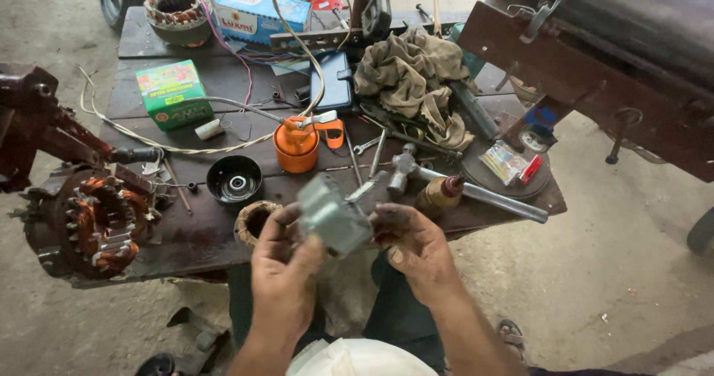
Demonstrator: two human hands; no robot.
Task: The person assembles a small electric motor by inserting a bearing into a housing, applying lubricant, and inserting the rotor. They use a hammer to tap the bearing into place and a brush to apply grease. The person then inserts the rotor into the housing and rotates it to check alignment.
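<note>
Both my hands hold a small grey metal block-shaped part (331, 216) above the near edge of a dark workbench (201, 235). My left hand (282, 272) wraps it from below and the left side. My right hand (413, 246), smeared with grease, grips its right end with thumb and fingers. The part is blurred, so its details are unclear. Just beyond it lie a hammer (446, 182) and a brown bottle (439, 194) on its side.
On the bench stand an orange oil can (296, 145), a black round cup (234, 179), a green box (173, 93), a blue-white box (260, 11), a crumpled rag (413, 75), spanners and wires. A copper-wound stator (100, 223) sits at left. A rusty machine (617, 56) looms right.
</note>
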